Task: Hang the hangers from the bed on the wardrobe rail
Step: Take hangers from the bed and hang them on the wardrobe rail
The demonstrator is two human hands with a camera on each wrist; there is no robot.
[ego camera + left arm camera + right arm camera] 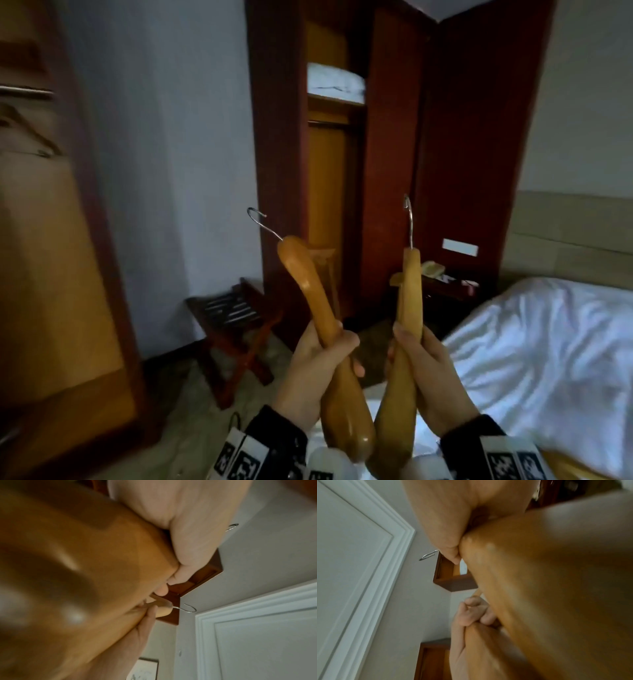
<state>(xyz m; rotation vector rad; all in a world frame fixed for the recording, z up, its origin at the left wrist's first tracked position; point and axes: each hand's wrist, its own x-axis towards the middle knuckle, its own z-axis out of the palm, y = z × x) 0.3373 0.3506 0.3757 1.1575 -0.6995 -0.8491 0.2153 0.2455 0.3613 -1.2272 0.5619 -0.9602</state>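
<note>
The left hand (318, 373) is wrapped around the arm of one wooden hanger (310, 291), fingers curled over it, holding it upright with the metal hook (260, 221) on top. Just beside it, the right hand (428, 373) grips a second wooden hanger (409, 294) the same way, its hook (408, 219) pointing up. The two hangers' lower ends sit close together near the wrists. Ahead stands the open dark wooden wardrobe (387, 154), with folded white bedding (334, 82) on its upper shelf. The white bed (548, 346) lies to the right. A folding luggage rack (233, 322) stands by the wall on the left.
</note>
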